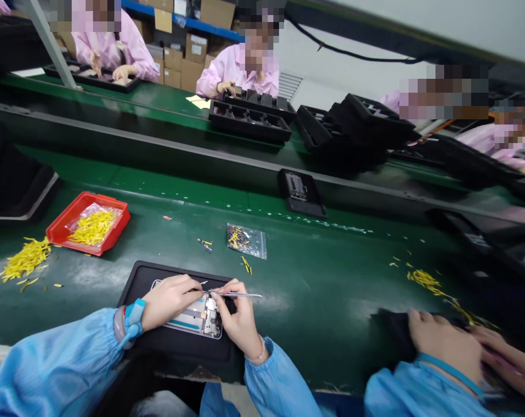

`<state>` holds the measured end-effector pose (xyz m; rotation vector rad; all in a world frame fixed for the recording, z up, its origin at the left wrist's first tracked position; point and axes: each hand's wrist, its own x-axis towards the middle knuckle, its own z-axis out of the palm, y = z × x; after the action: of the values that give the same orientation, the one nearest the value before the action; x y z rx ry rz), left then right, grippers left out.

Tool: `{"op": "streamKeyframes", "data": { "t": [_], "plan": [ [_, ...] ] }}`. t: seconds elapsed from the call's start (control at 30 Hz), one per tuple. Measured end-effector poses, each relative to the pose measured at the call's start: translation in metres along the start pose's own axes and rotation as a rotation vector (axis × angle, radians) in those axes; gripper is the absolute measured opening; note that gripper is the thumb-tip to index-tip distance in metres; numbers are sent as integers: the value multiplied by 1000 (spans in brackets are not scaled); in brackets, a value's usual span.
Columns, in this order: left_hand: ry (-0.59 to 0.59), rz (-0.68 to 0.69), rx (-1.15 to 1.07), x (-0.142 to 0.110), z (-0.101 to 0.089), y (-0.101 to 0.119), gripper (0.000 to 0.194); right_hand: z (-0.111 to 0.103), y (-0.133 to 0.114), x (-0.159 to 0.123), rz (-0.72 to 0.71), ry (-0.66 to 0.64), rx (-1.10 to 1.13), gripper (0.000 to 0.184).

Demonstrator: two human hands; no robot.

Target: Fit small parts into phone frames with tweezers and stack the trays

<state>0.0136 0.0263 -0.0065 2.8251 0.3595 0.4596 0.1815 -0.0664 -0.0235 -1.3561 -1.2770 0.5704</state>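
Note:
An opened phone (186, 322) with its circuit board showing lies in a black tray (134, 285) in front of me. My left hand (171, 298), with a blue wrist strap, rests over the phone's upper left part, its fingers closed near the board's top edge. Whatever those fingertips hold is too small to make out. Thumb and fingers of my right hand (239, 318) pinch slim metal tweezers (250, 295) above the phone's upper right part. One end of the tweezers points right; the other lies hidden near my fingertips.
Yellow strips fill a red bin (121, 223), with a loose pile (25, 259) beside it. A small plastic bag (256, 243) lies ahead. At right are a co-worker's hands (447, 341). Across the raised line sit people in pink, near stacked black trays (353, 130).

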Motion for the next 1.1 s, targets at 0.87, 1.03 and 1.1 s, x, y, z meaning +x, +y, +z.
{"op": "streamKeyframes", "data": {
  "t": [0.87,1.03,1.1],
  "plan": [
    [23,-193,-225,-2,-6,3,5,8,3,0,111,80,178,21],
    [60,-259,-303,-2,-4,2,10,7,0,1,87,49,147,18],
    [69,-257,-320,-2,-3,2,13,7,0,1,84,42,136,17]
  ]
}}
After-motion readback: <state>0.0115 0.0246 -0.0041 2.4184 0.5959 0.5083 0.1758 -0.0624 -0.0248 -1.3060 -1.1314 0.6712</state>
